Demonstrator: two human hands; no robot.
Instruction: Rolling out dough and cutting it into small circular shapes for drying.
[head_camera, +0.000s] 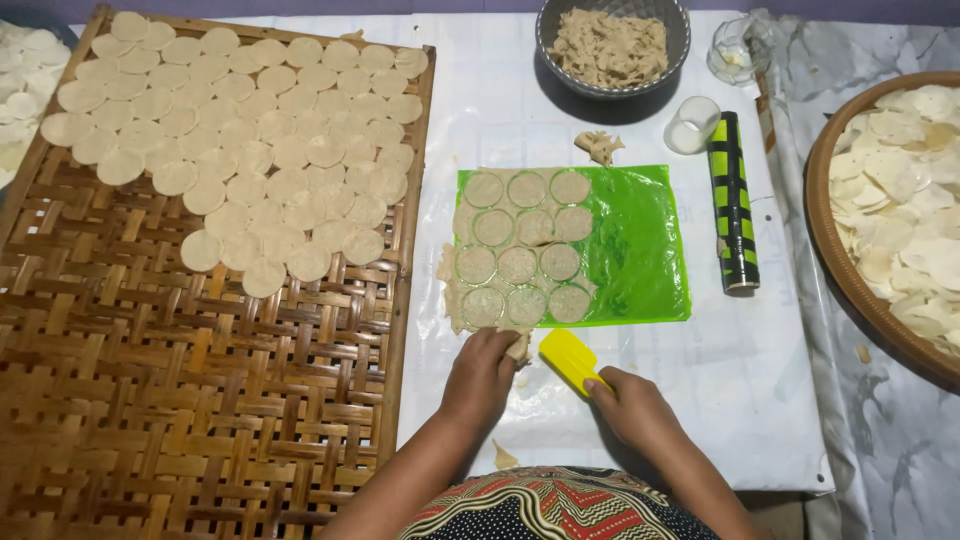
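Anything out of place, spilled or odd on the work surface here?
A loose dough scrap lies on the white sheet above the green mat, and another small scrap sits near the person's body. Otherwise nothing stands out.

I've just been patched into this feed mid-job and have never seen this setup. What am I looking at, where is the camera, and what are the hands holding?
There is no machine here: one camera sits on a person's head and looks down at their own two bare hands. The left hand pinches the dough scraps at the near edge of a green plastic sheet, where rolled dough has been cut into rounds. The right hand holds a yellow scraper. To the left, a woven bamboo tray carries many cut rounds. Behind the sheet stand a grey bowl of dough, a small white cup and a green-and-black roller. A round basket of pale discs sits far right.
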